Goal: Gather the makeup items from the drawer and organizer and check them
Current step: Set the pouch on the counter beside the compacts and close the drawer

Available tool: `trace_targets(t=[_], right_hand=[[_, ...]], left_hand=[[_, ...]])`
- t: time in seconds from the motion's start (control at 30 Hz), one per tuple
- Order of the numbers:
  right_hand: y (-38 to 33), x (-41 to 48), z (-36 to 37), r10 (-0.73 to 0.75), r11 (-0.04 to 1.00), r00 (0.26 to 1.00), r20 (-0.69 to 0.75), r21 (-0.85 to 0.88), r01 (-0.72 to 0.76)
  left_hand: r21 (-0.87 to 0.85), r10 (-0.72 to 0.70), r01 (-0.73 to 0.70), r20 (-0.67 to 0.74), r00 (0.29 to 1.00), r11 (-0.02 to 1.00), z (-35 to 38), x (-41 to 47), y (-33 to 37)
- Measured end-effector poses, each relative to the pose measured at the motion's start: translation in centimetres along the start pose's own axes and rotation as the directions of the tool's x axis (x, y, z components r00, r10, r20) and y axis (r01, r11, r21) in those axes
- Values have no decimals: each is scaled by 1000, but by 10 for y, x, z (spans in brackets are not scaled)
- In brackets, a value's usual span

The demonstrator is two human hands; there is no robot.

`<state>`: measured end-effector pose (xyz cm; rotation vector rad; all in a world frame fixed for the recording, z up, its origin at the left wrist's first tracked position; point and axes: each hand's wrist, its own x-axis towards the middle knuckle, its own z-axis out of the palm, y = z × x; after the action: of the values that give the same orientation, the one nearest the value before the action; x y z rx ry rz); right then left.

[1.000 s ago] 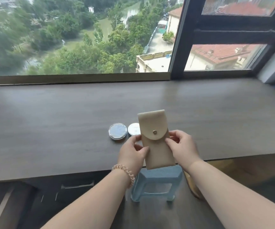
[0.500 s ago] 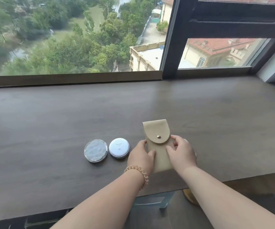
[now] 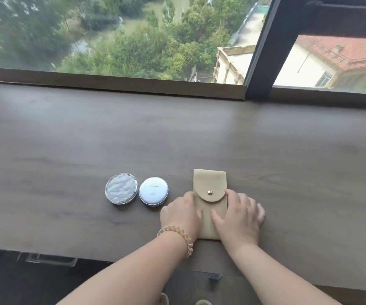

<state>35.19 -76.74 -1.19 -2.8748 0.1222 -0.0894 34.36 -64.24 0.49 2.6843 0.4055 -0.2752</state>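
Nearest you, both hands lie on the beige pouch (image 3: 209, 201), which sits flat on the counter (image 3: 67, 139) close to its front edge. Your left hand (image 3: 181, 216) w/ the bead bracelet (image 3: 177, 236) presses its left side; your right hand (image 3: 239, 219) presses the right, thumb laid over the fabric. Neither grip is curled round it, both rest open and flat. Flap is snapped shut at the stud (image 3: 209, 192). Pouch looks soft, light, prob. floppy, so pinch the long edges or lift the flap by its rim near the stud. Just left: white compact (image 3: 153, 191), then textured clear-rimmed compact (image 3: 121, 188), side by side; hard, smooth cases, likely slippery, so take them by the rim. Beyond: bare counter, then window (image 3: 133, 34).
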Motion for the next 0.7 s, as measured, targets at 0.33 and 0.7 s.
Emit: trace_targets(t=[0.33,0.7], right_hand=[[-55,-6,-28,-429,873,903,25,267,408],[-254,-94,-85,-828,524,560,-25,322,789]], left_hand=[[57,-32,50,-281,959,997,-50,-41,-39],[71,-268,367,-558,785,928,-193,-147,-184]])
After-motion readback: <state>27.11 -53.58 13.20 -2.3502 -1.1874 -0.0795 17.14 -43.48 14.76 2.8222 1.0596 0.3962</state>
